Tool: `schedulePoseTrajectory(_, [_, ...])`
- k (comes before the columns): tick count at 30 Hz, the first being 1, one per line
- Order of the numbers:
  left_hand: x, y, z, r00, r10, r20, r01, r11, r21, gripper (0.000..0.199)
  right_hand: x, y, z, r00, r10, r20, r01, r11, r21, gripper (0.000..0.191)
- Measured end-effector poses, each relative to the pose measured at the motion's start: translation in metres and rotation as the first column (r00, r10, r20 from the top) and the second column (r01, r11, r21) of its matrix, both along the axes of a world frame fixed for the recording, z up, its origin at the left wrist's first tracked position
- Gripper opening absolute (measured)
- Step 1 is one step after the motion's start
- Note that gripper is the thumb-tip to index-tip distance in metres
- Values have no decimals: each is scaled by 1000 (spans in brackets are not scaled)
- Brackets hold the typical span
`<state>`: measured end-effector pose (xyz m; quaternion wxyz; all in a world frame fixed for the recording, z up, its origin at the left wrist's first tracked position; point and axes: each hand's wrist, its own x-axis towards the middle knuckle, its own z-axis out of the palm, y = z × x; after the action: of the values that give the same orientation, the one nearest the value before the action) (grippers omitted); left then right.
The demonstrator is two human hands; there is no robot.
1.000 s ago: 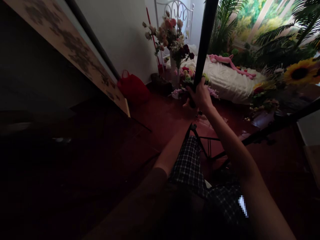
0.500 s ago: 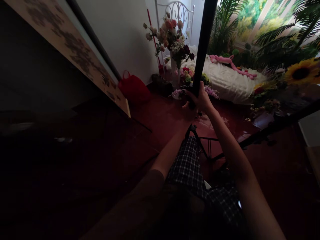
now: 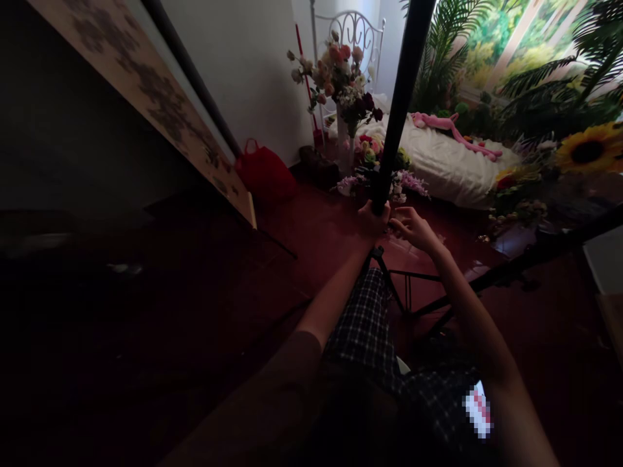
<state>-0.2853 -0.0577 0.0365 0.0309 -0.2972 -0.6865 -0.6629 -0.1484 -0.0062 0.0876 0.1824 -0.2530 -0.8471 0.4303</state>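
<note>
A thick black pole (image 3: 402, 97) rises from the middle of the head view to its top edge, leaning right. My left hand (image 3: 374, 219) is wrapped round the pole's lower end. Just to the right of it, my right hand (image 3: 413, 228) is off the pole, its fingers bent and partly spread; near its fingertips is a small dark part too dim to make out. Below my hands stand the thin black legs of a stand (image 3: 389, 279), partly hidden by my arms.
A flower vase (image 3: 346, 152) and a white bed (image 3: 442, 155) with a pink plush toy (image 3: 448, 123) lie ahead. On the left are a red bag (image 3: 267, 174) and a leaning patterned panel (image 3: 160, 104). Another black pole (image 3: 549, 243) crosses the right side.
My right hand has let go of the pole and moved down and right. My left hand stays at the pole's lower end, now more plainly closed round it.
</note>
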Motion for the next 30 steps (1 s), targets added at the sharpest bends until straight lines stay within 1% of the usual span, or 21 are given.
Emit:
schedulePoseTrajectory(1, [0, 0, -1, 1000, 3, -9, -3, 1000, 5, 26, -3, -2, -3, 999, -35, -23, 33, 995, -98, 45])
schedulePoseTrajectory(2, [-1, 0, -1, 1000, 5, -18, -4, 1000, 10, 26, -5, -3, -5, 996, -74, -43, 64, 977, -202, 43])
schedulePoseTrajectory(4, [-1, 1, -3, 1000, 8, -29, -8, 1000, 16, 27, -10, -8, -8, 984, -162, -68, 123, 912, -392, 39])
schedulePoseTrajectory(6, [-2, 2, -4, 999, 13, -29, -12, 1000, 12, 27, -14, -12, -10, 966, -244, -83, 163, 829, -536, 33])
schedulePoseTrajectory(8, [-2, 3, -5, 1000, 15, -21, -15, 1000, 2, 27, -16, -16, -10, 951, -292, -100, 163, 751, -640, 24])
schedulePoseTrajectory(9, [-2, 3, -5, 1000, 16, -16, -16, 1000, -3, 27, -16, -18, -11, 947, -302, -106, 156, 725, -671, 19])
schedulePoseTrajectory(10, [-2, 3, -5, 1000, 17, -12, -18, 1000, -6, 27, -16, -19, -11, 944, -314, -106, 162, 715, -681, 15])
schedulePoseTrajectory(11, [-2, 3, -5, 1000, 18, -9, -18, 1000, -7, 27, -15, -21, -11, 939, -329, -97, 184, 722, -667, 12])
schedulePoseTrajectory(12, [-2, 3, -4, 1000, 19, -7, -19, 1000, -5, 27, -15, -22, -12, 936, -342, -85, 214, 745, -632, 12])
schedulePoseTrajectory(14, [-1, 3, -3, 1000, 18, -7, -18, 1000, 2, 27, -12, -25, -12, 933, -351, -77, 267, 821, -504, 18])
schedulePoseTrajectory(16, [0, 2, -3, 1000, 15, -9, -15, 1000, 5, 27, -7, -28, -13, 943, -318, -101, 277, 916, -291, 25])
schedulePoseTrajectory(17, [0, 2, -2, 1000, 10, -8, -10, 1000, 3, 27, -4, -29, -13, 951, -288, -109, 270, 950, -155, 29])
schedulePoseTrajectory(18, [0, 1, -2, 1000, 8, -6, -8, 1000, 1, 27, -1, -31, -13, 959, -264, -108, 264, 964, -11, 34])
schedulePoseTrajectory(19, [0, 1, -2, 1000, 7, -3, -7, 1000, -2, 28, 1, -32, -12, 964, -250, -94, 261, 957, 126, 37])
schedulePoseTrajectory(20, [1, 1, -2, 1000, 10, 1, -10, 1000, -1, 28, 3, -34, -12, 967, -245, -70, 254, 937, 241, 40])
schedulePoseTrajectory(21, [1, 0, -2, 1000, 13, 2, -13, 1000, 2, 28, 4, -35, -12, 968, -247, -39, 246, 911, 330, 41])
schedulePoseTrajectory(23, [1, 0, -1, 1000, 20, 1, -20, 1000, 14, 27, 4, -36, -11, 963, -268, 23, 228, 858, 460, 39])
schedulePoseTrajectory(25, [1, 0, -1, 1000, 20, 7, -20, 1000, 19, 25, 1, -37, -13, 955, -289, 70, 204, 806, 556, 34])
schedulePoseTrajectory(27, [1, 0, 0, 999, 20, 25, -20, 1000, 15, 26, -2, -35, -16, 952, -293, 91, 175, 761, 625, 34])
schedulePoseTrajectory(29, [1, 0, 1, 999, 7, 37, -8, 1000, 10, 27, -5, -31, -19, 958, -272, 89, 152, 749, 645, 37])
schedulePoseTrajectory(30, [1, -1, 1, 999, -4, 38, 3, 1000, 8, 27, -7, -28, -21, 962, -259, 84, 150, 761, 632, 40])
